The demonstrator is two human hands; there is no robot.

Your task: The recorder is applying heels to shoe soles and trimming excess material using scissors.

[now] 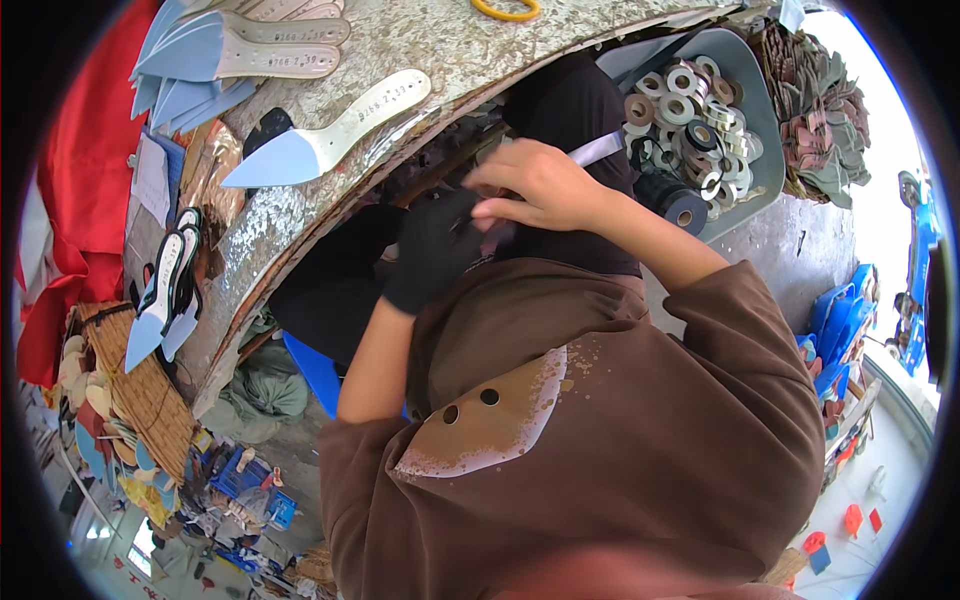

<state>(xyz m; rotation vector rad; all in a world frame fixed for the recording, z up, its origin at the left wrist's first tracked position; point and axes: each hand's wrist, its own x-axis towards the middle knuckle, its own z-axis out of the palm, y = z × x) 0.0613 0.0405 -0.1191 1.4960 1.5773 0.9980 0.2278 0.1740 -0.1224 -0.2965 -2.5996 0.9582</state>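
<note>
Standing beside the bench, I see the person bent low over the lap, both hands meeting just below the table edge [300, 215]. The left hand [435, 250], in a black glove, is curled closed around a small pinkish-grey piece [497, 236] that peeks out between the two hands; the bare right hand [535, 185] lies over it with fingers bent and pinching down at its top. How much of the piece there is I cannot tell, since the hands hide most of it. It looks thin and pliable to me, light, more likely to bend than to break, so a pinch at the edge with the other hand backing it seems the sensible hold (a loose grip would probably let it slide).

On the worn, speckled tabletop lies a pale insole [325, 135] with a light blue pointed toe, a line of stamped marking along its cream heel part. More of the same kind sit stacked at the upper left [240, 45], each with a similar dark stamp. To the right, a grey tray [760, 110] holds many rolls of tape [690, 100], white, tan and black, all round with open cores. A yellow ring [505, 10] lies at the table's far edge. A red cloth [85, 150] hangs at the left.
</note>
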